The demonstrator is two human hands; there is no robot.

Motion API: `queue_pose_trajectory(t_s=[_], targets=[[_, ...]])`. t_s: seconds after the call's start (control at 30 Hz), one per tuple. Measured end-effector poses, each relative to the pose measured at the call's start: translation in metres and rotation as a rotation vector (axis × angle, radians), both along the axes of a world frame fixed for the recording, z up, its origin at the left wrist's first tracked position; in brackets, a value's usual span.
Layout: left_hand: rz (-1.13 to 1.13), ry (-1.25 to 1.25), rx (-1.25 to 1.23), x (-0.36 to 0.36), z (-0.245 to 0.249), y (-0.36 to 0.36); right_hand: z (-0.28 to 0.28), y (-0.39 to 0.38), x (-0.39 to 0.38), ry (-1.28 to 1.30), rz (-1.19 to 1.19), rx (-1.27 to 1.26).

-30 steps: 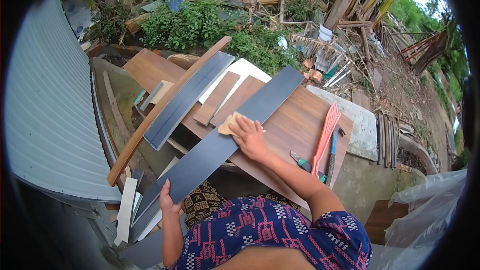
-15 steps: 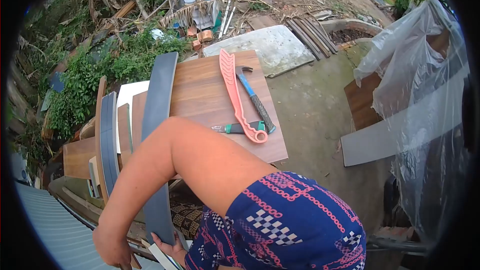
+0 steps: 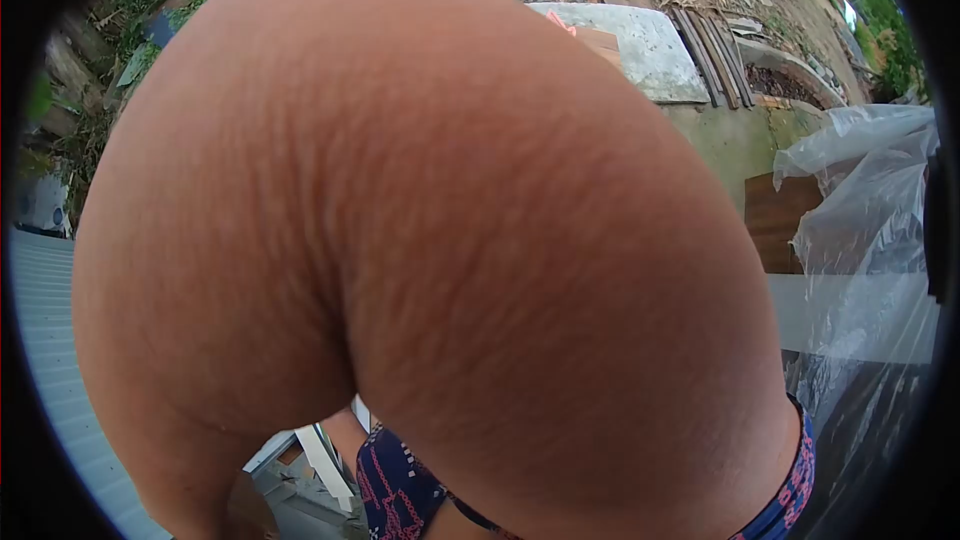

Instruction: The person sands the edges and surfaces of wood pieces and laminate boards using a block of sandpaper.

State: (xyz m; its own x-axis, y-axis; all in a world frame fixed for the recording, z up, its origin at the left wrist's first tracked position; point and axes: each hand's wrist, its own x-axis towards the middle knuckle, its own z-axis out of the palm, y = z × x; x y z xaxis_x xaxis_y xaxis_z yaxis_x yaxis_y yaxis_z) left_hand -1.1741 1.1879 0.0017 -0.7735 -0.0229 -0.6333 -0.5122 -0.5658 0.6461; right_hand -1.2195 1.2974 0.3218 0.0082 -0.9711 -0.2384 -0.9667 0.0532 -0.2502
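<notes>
My bent right arm fills most of the head view, very close to the camera. Its forearm runs down to the lower left edge, where my right hand cannot be made out. A small part of my left forearm shows beside a white strip [image 3: 325, 465] at the bottom, with my left hand out of sight. Behind the upper arm, only a tip of the pink plastic tool [image 3: 560, 22] and a corner of the brown wood board [image 3: 602, 43] remain visible.
A pale slab [image 3: 650, 50] and dark slats [image 3: 712, 52] lie on the ground beyond. Clear plastic sheeting [image 3: 865, 230] hangs at the right over brown and grey boards. Corrugated metal [image 3: 45, 340] borders the left.
My right arm has come up much closer to the camera and now hides the hammer, the green-handled tool and the long grey plank. Both hands have gone from sight. The view has shifted.
</notes>
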Motion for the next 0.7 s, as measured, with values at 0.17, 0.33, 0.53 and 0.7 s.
queue_pose_trajectory(t_s=[0.17, 0.33, 0.53, 0.7], targets=[[-0.104, 0.118, 0.154, 0.008, 0.0, -0.005, -0.016, 0.016, -0.008, -0.013, -0.208, 0.091], [0.096, -0.06, -0.06, 0.014, 0.004, -0.005, -0.073, 0.081, -0.052, -0.064, -0.577, -0.1], [0.047, 0.045, 0.155, 0.014, 0.0, -0.007, -0.158, 0.215, -0.06, -0.839, -1.466, -0.615], [0.03, 0.047, 0.131, 0.014, 0.0, -0.009, -0.233, 0.283, -0.039, -1.208, -1.981, -0.999]])
